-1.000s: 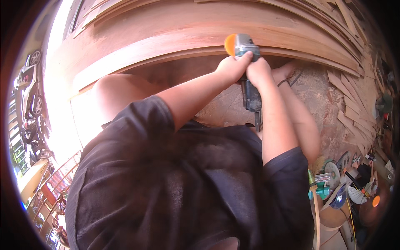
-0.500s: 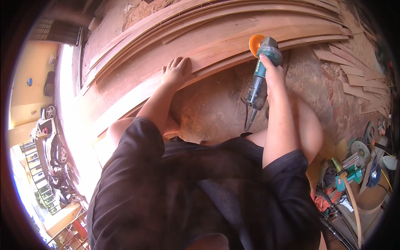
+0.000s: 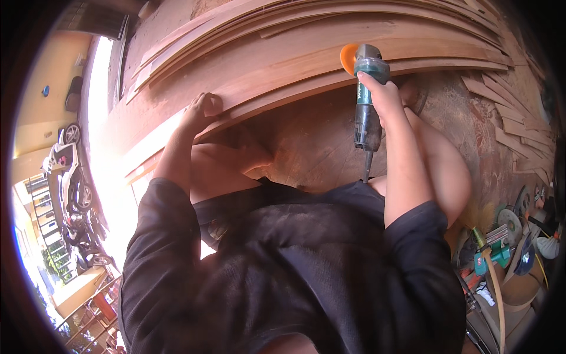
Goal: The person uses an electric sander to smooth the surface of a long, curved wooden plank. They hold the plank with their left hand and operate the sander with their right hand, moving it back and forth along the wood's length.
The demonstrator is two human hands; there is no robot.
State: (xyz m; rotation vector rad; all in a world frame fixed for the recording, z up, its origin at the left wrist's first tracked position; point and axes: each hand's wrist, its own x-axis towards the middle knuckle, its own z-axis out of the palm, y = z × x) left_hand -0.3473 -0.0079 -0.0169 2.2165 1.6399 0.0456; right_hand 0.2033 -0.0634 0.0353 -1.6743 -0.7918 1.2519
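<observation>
The right hand (image 3: 382,97) is wrapped around a teal-and-black hand-held angle grinder (image 3: 367,124) with a grey metal head, the thumb lying along the top of the teal part; the other fingers are mostly hidden behind the body of the tool, so how far they reach round it cannot be made out. The grinder stands over the near edge of the planks and the bare ground, its head pointing away from the person. An orange round disc (image 3: 348,59) shows at the head's left side, seen at a slant and partly covered by the head, and whether it touches the wood cannot be told. A dark cord (image 3: 368,165) leaves the rear end and is lost to sight at the shorts.

The left hand (image 3: 199,111) is at the near edge of a long pale-brown wooden plank (image 3: 295,82), well apart from the grinder. Its fingers look partly bent over the wood, but whether they pinch the edge or merely rest there I cannot tell. The plank's left end is washed out by glare.

Beyond lies a stack of long thin brown boards (image 3: 247,28), cut off by the dark upper rim. Short flat wooden offcuts (image 3: 522,130) overlap at the right. The jumbled workshop tools (image 3: 501,253) at lower right are hard to tell apart, and the black short-sleeved shirt (image 3: 295,253) fills the lower middle
</observation>
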